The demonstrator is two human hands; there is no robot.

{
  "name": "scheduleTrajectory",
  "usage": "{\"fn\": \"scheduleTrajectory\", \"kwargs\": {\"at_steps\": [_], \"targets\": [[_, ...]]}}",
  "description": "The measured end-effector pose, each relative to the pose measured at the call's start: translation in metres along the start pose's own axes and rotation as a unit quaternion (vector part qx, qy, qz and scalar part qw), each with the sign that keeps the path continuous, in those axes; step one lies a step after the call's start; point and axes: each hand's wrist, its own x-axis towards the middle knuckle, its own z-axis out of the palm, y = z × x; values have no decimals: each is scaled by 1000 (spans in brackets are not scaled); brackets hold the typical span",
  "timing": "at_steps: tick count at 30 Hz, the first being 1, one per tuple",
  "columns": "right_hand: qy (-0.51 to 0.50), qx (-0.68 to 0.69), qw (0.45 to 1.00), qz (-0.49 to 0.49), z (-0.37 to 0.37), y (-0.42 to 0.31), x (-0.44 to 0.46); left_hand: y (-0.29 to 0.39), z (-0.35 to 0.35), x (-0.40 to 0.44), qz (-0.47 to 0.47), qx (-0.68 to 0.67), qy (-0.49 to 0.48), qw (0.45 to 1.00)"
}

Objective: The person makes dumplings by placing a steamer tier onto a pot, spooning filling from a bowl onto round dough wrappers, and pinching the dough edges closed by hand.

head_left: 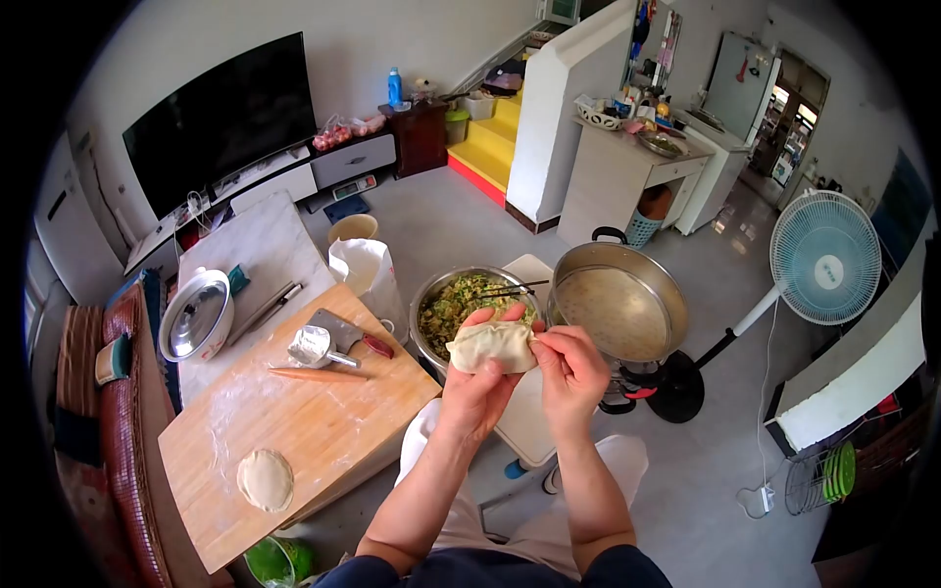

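Note:
A large folded dumpling (490, 348), pale and plump, lies across the fingers of my left hand (470, 400), which is closed round it from below. At its right end, my right hand (576, 372) pinches the edge of the dough between thumb and fingers. Just behind my hands is a metal bowl (416, 333) of chopped green and yellow filling (453, 302), with dark chopsticks (512, 289) resting across it. One flat round of dough (266, 480) lies on the floured wooden board (343, 441) to my left.
On the board are a rolling pin (316, 374), a cleaver (336, 329) and a flour scoop (312, 347). A lidded white bowl (199, 333) sits on the table behind. To the right stand a big steamer pot (676, 304) and a fan (826, 260).

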Motion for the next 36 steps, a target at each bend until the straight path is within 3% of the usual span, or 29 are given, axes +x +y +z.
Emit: {"fn": "scheduleTrajectory", "kwargs": {"at_steps": [3,6,13,19,26,32,36], "targets": [[-10,-13,1000,10,-10,-8,0,1,6,-4,-8,102,15,995],[20,21,998,51,-19,-22,0,4,11,-7,-20,75,24,997],[-19,1,1000,3,-31,-19,-1,-9,17,-13,-9,110,-12,994],[59,-90,988,-113,-30,-21,-6,-15,30,-14,1,120,-29,992],[22,-36,998,-52,-43,-35,3,-15,27,-13,6,149,-36,988],[26,-89,987,-129,-41,-26,2,-17,34,-13,-3,176,-48,983],[19,-95,987,-128,-44,-28,4,-16,27,-14,-15,202,-17,979]]}}
